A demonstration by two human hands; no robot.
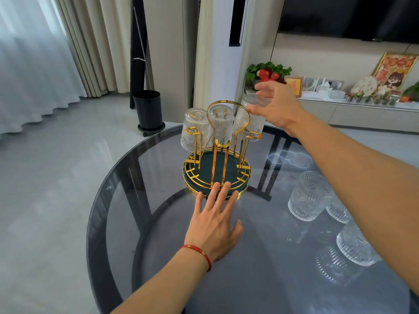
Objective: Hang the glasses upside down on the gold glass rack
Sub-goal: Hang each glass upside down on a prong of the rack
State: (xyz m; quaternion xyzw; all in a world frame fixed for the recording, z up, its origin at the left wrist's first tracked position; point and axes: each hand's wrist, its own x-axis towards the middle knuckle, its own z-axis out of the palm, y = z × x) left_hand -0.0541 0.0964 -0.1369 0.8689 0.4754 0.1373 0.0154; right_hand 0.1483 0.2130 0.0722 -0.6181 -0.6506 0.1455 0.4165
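Observation:
The gold glass rack point(216, 177) with a dark green round base stands in the middle of the glass table. Two ribbed clear glasses hang upside down on it, one at the left point(194, 130) and one in the centre point(221, 126). A third glass point(249, 120) sits upside down over the right peg, and my right hand point(275, 107) grips its upturned bottom. My left hand point(215, 225) lies flat on the table with its fingers spread, fingertips touching the rack's front rim. Three more glasses point(308, 196) stand on the table at the right, partly behind my right forearm.
The round dark glass table point(127, 200) shows its black frame underneath. A black bin point(148, 109) stands on the floor behind, next to a tall white air conditioner point(226, 48). A low cabinet with plants and pictures runs along the right wall point(362, 109).

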